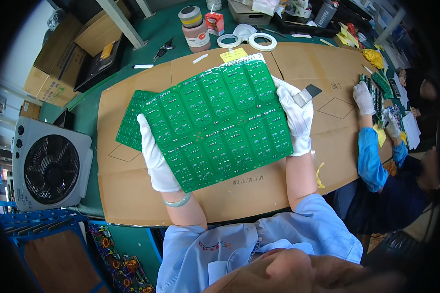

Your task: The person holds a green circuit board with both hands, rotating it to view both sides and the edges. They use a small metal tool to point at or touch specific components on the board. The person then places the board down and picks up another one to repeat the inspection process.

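Between my two white-gloved hands a large green circuit board panel is held up, tilted, over the cardboard. My left hand grips its left edge, with the thumb along the near side. At the right edge my right hand is closed on the panel. A small flat tool, silver-grey with a dark end, sticks out from that same hand; its exact kind is unclear. Another green circuit board lies on the cardboard at the left, partly hidden behind the held panel.
Cardboard covers the green bench. Along the back are pliers, a pink bottle, a drink carton, tape rolls and a yellow note. A fan stands left. At right, a co-worker's gloved hands handle boards.
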The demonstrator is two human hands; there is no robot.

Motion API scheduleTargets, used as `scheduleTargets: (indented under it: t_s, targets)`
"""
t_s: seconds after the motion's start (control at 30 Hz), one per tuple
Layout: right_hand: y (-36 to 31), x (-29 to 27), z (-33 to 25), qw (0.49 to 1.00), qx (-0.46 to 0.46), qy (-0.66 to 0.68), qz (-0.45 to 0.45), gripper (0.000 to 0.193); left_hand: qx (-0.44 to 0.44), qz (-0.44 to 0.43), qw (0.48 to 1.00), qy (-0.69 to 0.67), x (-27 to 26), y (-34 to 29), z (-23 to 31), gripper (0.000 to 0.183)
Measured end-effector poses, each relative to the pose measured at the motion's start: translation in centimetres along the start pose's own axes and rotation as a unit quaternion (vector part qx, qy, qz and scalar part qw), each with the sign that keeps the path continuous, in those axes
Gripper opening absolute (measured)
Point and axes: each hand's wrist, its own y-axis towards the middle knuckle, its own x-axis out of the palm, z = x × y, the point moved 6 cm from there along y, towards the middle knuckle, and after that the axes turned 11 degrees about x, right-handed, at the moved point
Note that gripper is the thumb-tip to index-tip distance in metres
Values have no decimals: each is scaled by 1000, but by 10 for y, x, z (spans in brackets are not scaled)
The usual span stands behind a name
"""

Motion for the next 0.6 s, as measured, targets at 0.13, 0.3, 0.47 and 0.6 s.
scheduleTargets:
  t_s: [0.13, 0.3, 0.47, 0.6]
  targets:
    - [3, 1, 5, 999, 21, 27, -27, 34, 12, 3, 1000, 18, 0, 0, 0, 47]
    - [2, 2, 5, 999, 28, 35, -27, 34, 3, 5, 1000, 11, -3, 1, -3, 47]
    - [3, 1, 5, 998, 60, 9, -10, 34, -7, 17, 1000, 8, -5, 3, -9, 48]
    - [6, -2, 7, 997, 78, 7, -7, 34, 4, 25, 999, 35, -2, 2, -10, 45]
